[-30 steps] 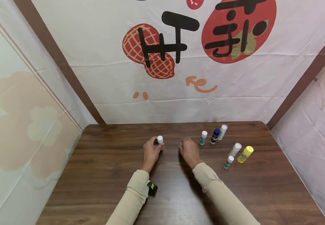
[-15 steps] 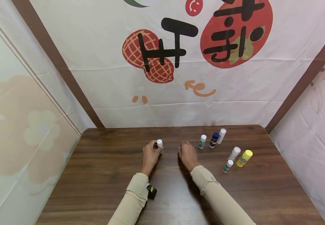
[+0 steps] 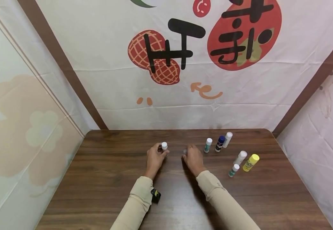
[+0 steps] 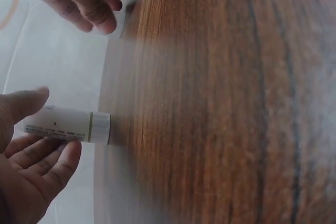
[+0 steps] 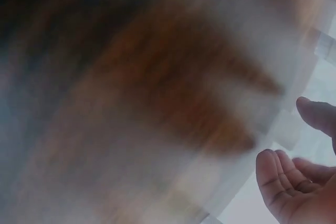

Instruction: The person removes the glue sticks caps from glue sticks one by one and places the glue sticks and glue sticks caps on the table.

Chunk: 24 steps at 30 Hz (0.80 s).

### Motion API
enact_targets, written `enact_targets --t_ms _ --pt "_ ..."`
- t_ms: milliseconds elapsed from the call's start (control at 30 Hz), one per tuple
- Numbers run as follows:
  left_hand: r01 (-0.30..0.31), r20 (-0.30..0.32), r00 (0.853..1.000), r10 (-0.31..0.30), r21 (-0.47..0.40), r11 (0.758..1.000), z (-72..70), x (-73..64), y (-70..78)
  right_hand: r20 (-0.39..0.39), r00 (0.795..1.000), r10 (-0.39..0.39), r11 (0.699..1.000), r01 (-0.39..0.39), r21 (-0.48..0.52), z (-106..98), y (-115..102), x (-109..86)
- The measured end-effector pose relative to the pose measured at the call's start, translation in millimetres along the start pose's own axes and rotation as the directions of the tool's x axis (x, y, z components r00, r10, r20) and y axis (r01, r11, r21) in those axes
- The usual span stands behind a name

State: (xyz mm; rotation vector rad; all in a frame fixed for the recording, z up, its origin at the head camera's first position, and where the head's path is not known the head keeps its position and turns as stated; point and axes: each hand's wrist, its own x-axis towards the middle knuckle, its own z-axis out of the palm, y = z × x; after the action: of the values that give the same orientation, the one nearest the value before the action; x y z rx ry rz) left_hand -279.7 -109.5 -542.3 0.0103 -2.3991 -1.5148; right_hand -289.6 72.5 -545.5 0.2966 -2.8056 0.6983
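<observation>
A white-capped glue stick (image 3: 164, 145) stands upright on the dark wooden table. My left hand (image 3: 154, 158) grips it from the left. In the left wrist view, its thumb and fingers lie on opposite sides of the white barrel of the glue stick (image 4: 68, 123). Right of it, my right hand (image 3: 194, 160) is low over the table beside a small pale, see-through object (image 3: 185, 151), whose kind I cannot tell. The right wrist view has the thumb and fingers of my right hand (image 5: 302, 169) spread apart.
Right of my right hand stand a teal-and-white glue stick (image 3: 208, 145), a blue-capped one (image 3: 219, 143) and a white one (image 3: 227, 140). Nearer the front right are another white one (image 3: 240, 157), a yellow one (image 3: 251, 163) and a small teal one (image 3: 233, 170). A printed cloth wall (image 3: 120, 115) rises behind the table.
My left thumb has shifted lower and to the right on the glue stick. More of the pale object shows beside my right hand, which barely moves. The standing glue sticks stay put.
</observation>
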Motion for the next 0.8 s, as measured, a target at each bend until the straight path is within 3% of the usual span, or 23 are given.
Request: enact_targets --t_ms 267,433,800 --pt "0.03 -0.014 0.999 -0.03 0.002 1.0 -6.2 -8.2 3.2 -0.078 0.997 0.019 0.999 -0.016 0.039 -10 -6 -6.5" --pt "0.056 -0.037 0.998 -0.057 -0.01 0.998 -10.7 -13.5 6.9 -0.068 0.997 0.031 0.998 -0.027 0.062 -20 -12 -12.9" --pt "-0.001 -0.106 0.994 0.002 0.01 1.0 -17.1 -28.7 11.3 -0.076 0.995 0.068 0.994 -0.061 0.086 -28 -14 -30.6"
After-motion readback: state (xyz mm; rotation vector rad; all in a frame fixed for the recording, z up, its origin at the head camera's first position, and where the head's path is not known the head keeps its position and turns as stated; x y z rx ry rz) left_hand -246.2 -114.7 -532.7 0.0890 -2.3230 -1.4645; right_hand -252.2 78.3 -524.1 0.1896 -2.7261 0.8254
